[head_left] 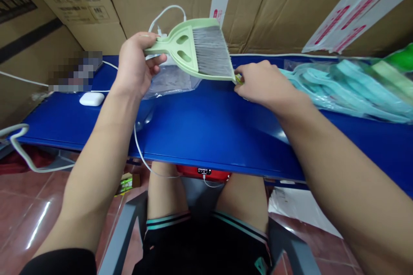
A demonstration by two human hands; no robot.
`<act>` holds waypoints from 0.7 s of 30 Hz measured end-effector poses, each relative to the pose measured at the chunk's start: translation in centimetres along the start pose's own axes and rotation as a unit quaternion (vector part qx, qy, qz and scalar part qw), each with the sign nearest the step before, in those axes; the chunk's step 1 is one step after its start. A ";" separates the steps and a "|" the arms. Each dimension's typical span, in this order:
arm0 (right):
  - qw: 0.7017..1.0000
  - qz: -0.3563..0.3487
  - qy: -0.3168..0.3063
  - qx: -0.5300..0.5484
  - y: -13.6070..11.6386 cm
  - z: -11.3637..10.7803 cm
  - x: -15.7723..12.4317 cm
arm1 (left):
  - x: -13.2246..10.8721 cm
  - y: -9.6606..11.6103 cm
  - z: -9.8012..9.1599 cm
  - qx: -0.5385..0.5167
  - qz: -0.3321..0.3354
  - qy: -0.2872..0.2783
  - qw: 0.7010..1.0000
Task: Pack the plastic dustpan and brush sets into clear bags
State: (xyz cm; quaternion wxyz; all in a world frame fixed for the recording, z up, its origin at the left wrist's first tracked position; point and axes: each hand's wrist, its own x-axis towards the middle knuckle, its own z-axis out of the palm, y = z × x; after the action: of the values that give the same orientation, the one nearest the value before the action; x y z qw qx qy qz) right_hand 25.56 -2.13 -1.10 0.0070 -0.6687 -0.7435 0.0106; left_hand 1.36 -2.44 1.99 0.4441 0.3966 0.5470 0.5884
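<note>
My left hand (135, 66) is closed round the handle of a pale green hand brush (193, 47) with grey bristles and holds it above the blue table (206, 129). My right hand (261, 84) pinches a small yellow-green thing (238, 79) at the lower corner of the bristles; I cannot make out what it is. A clear plastic bag (171, 81) lies on the table under the brush.
A heap of teal and green items in clear plastic (348, 86) fills the table's right side. A white earbud case (92, 99) and white cables (19, 137) lie at the left. Cardboard boxes (258, 4) stand behind. My knees are under the table edge.
</note>
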 end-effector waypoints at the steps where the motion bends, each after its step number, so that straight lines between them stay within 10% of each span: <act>1: 1.000 0.001 0.004 0.002 -0.1 -0.1 0.0 | 0.0 0.0 0.0 -0.003 0.003 -0.001 1.000; 13: 0.973 0.084 0.148 0.158 0.0 -1.7 -0.7 | 0.0 0.2 -0.2 0.041 0.017 0.011 0.999; 21: 0.878 0.103 0.286 0.370 0.2 -1.9 0.2 | 0.5 0.0 -0.8 -0.013 0.013 -0.026 1.000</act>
State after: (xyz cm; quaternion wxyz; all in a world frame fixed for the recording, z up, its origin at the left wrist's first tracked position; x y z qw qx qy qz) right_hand 25.78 -1.94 0.77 0.4652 -0.6643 -0.5776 0.0935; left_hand 0.51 -2.19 1.93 0.4557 0.4128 0.5228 0.5904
